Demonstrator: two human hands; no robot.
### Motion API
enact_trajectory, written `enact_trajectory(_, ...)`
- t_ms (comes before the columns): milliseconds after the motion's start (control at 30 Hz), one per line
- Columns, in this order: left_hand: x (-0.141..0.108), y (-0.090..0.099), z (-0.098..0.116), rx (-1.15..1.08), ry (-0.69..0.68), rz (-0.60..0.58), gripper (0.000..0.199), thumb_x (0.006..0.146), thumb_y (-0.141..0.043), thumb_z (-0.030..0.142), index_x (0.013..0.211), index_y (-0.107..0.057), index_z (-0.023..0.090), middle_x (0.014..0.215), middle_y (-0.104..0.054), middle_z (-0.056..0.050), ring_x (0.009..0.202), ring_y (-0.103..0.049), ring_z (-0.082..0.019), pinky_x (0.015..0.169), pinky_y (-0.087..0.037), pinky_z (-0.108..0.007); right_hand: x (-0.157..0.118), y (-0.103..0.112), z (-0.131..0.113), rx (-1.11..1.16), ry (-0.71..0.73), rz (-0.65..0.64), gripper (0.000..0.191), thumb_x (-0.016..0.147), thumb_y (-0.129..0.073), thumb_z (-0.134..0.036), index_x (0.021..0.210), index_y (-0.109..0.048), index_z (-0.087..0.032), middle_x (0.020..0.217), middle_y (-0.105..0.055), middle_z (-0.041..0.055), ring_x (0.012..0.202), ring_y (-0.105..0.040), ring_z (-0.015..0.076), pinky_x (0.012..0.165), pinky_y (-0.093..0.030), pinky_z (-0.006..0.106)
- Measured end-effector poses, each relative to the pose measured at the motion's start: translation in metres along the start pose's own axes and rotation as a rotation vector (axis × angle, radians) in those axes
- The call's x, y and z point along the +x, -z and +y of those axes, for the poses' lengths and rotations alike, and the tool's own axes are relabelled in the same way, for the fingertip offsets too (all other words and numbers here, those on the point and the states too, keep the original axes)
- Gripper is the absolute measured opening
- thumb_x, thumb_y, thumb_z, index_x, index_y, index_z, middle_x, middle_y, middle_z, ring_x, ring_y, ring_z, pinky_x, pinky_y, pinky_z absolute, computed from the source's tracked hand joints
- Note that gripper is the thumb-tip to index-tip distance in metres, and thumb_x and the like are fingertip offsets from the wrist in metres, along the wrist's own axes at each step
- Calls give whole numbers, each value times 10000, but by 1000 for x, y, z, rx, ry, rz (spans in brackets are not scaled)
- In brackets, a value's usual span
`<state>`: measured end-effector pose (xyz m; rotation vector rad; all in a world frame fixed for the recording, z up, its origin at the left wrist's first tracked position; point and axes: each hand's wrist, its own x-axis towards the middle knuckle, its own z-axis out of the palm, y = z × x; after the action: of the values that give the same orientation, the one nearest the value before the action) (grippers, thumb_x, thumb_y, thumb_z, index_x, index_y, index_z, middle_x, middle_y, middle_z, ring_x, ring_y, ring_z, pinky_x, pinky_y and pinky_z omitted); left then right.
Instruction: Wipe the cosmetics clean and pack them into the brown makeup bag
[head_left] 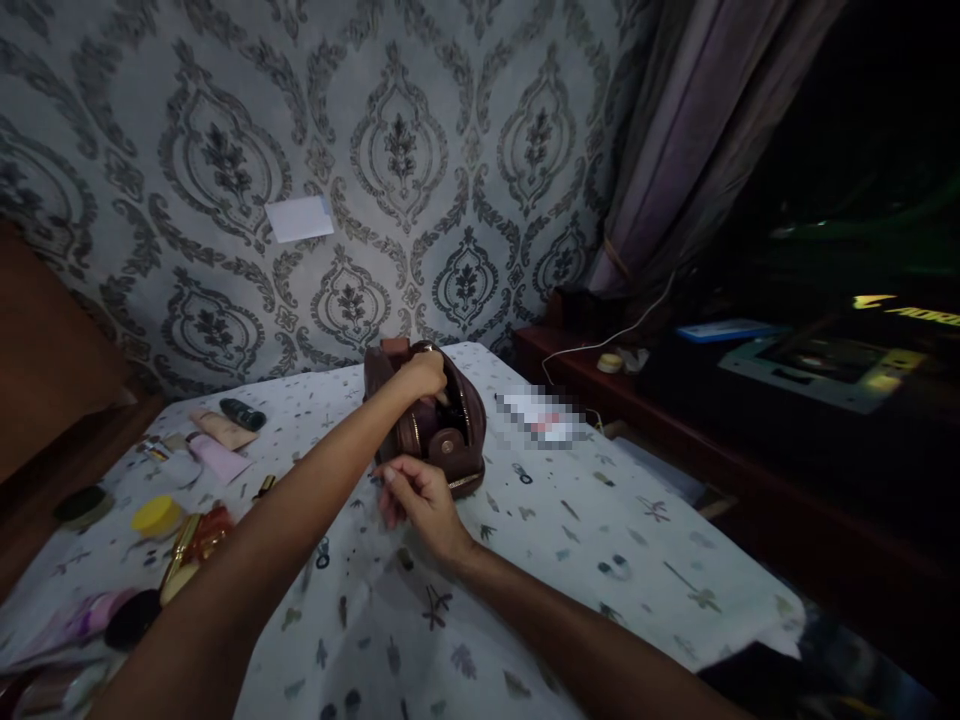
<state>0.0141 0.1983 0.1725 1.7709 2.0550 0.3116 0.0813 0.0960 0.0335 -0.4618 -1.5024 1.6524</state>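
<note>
A dark brown bag (469, 440) with a round emblem on its flap stands unzipped on the patterned white cloth (555, 560). My left hand (425, 378) reaches into its open top, fingers curled downward; what they hold, if anything, is hidden inside the bag. Beside the bag's near left corner is my right hand (424, 500), its fingers bent and the thumb close to them, near the bag's lower edge. Whether it grips part of the bag cannot be made out.
Left of my arms lie a pink tube (217, 457), a dark bottle (242, 414), a yellow lid (157, 516) and several other cosmetics. A blurred white item (546, 415) lies right of the bag. A dark red shelf (600, 375) with a cable borders the right side.
</note>
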Motion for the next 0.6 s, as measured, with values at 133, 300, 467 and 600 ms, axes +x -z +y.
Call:
enact_trajectory(133,-2,2,0,84,-36,50,263,856,-582,122,1095,-639,29,1158,-703,-256,1002,-724,-279,727,-579,-245,0,0,0,-4,5,-7,508,831,-589,-666,852,-621,-159,591,-577,-36,428,-494,73,432,-371,199)
enact_trajectory(300,-1,9,-6,118,-91,77,340,965,-446,316,1140,-608,74,1128,-719,-185,816,-738,-214,602,-562,-232,0,0,-2,7,1,3,497,836,-586,-662,851,-623,-166,602,-584,-32,433,-491,76,442,-381,207)
enact_trajectory(467,-17,26,-8,241,-154,149,244,930,-472,199,1104,-615,105,1085,-722,-151,986,-696,-216,815,-535,-251,-3,-2,-5,-25,26,-28,484,849,-572,-652,872,-629,-172,601,-579,-33,439,-491,81,441,-376,211)
enact_trajectory(600,-46,25,-23,363,-222,162,187,902,-521,187,1012,-661,133,1102,-705,-170,1097,-647,-293,964,-478,-376,-6,9,-34,-184,183,23,403,931,-506,-554,878,-636,-177,625,-576,-21,474,-513,95,483,-415,226)
